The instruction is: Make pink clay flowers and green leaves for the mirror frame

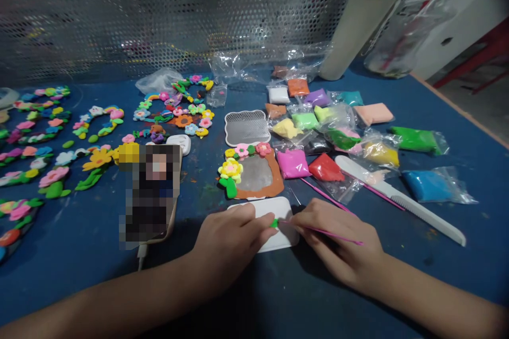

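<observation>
A small green clay piece (274, 223) is pinched between the fingers of my left hand (230, 238), over a white board (278, 206). My right hand (338, 243) is closed round a thin pink tool (334, 233), its tip touching or almost touching the green piece. Just beyond the board lies a mirror frame (278, 180) covered partly in brown clay, with a yellow flower, pink flowers and green leaves along its left and top. Behind that one lies a plain mirror (247, 128) with a white rim.
Bags of coloured clay (294, 163) spread over the right side, beside a white comb (401, 198). A phone (159, 190) with a cable stands left. Clay-flower frames (97, 122) fill the far left. A bottle (361, 21) stands at the back right, before a perforated metal panel (159, 16).
</observation>
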